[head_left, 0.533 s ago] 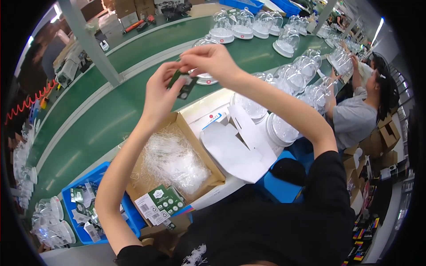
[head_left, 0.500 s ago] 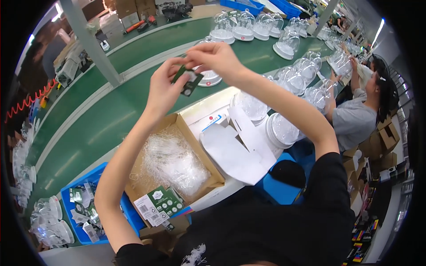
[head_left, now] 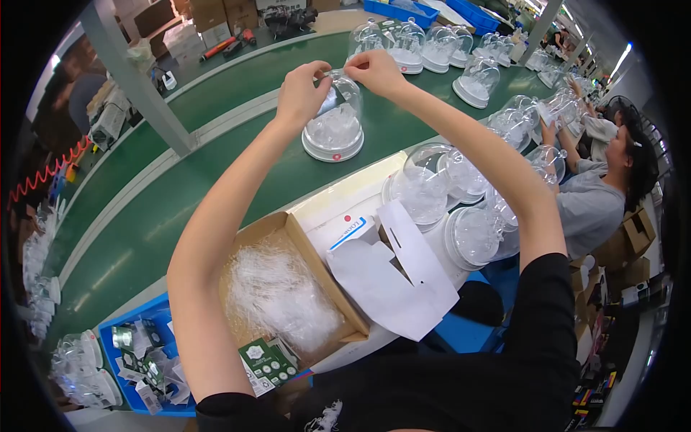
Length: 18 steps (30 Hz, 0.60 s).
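Note:
At the far side of the bench, both my hands are raised to the top of a clear dome point(head_left: 344, 119) on a round white base, with crumpled clear wrap inside. My left hand point(head_left: 304, 88) has its fingers pinched at the left of the dome's knob. Just below those fingers a small dark card tag point(head_left: 330, 101) lies against the dome, partly blurred. My right hand point(head_left: 376, 70) is closed in a pinch at the right of the knob. Whatever thin thing the fingertips hold is too small to make out.
Nearer me, an open cardboard box point(head_left: 354, 330) holds clear shredded film, with green printed cards point(head_left: 272, 362) at its front. A blue bin point(head_left: 115, 333) of tags stands left. White packaging point(head_left: 392, 288) and several domes point(head_left: 425, 189) lie right. A co-worker point(head_left: 594, 194) handles domes beyond them.
Both hands have moved right and slightly forward, from holding the green tag in the air to the dome's top. The tag now hangs lower, against the dome. The view has shifted slightly.

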Each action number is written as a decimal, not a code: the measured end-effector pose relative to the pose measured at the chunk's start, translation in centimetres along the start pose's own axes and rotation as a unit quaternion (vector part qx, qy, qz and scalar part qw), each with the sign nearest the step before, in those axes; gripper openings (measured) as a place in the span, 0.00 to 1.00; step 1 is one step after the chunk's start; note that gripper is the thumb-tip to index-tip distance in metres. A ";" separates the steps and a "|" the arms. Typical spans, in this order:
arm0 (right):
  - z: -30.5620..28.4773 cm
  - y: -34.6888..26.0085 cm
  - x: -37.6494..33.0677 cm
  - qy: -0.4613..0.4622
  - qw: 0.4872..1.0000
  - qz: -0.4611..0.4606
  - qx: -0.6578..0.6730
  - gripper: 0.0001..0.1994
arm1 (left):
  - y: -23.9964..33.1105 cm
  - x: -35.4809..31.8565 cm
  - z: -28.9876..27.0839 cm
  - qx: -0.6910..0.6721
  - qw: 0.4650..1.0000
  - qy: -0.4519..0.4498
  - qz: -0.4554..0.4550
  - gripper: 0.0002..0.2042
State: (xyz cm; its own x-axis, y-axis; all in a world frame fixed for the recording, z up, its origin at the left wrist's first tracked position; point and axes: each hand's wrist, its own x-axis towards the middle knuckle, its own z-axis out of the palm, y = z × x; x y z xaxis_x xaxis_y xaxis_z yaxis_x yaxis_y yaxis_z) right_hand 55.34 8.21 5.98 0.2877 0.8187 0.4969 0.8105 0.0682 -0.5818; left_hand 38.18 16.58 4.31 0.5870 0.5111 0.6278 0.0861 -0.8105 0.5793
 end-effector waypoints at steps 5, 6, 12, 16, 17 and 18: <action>1.9 -0.2 1.0 -0.081 0.994 -0.024 -0.075 0.12 | -1.9 0.3 -1.8 0.013 0.999 -0.048 -0.005 0.14; -0.3 2.6 1.1 -0.093 0.993 -0.026 -0.072 0.13 | -0.8 1.5 0.3 0.015 0.998 -0.055 0.028 0.14; 2.4 5.6 1.4 -0.056 0.993 -0.098 -0.015 0.08 | -2.2 1.5 0.6 0.159 0.986 -0.037 -0.028 0.10; 2.1 6.5 1.5 -0.075 0.994 -0.077 0.001 0.06 | -0.1 3.3 0.6 0.119 0.979 -0.161 -0.034 0.10; 2.2 6.0 1.5 -0.073 0.995 -0.070 -0.020 0.06 | -0.2 3.3 0.3 0.137 0.976 -0.166 -0.036 0.10; 2.4 5.5 1.3 -0.075 0.995 -0.068 -0.019 0.06 | -0.3 3.1 0.3 0.136 0.976 -0.168 -0.038 0.10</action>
State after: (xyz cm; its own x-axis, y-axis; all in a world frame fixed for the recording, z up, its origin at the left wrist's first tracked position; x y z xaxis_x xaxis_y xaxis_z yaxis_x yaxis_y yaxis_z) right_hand 58.96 11.03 1.91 0.0971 0.8796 0.4657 0.8566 0.1644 -0.4890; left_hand 40.22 18.32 5.91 0.7971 0.4874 0.3564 0.3239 -0.8433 0.4288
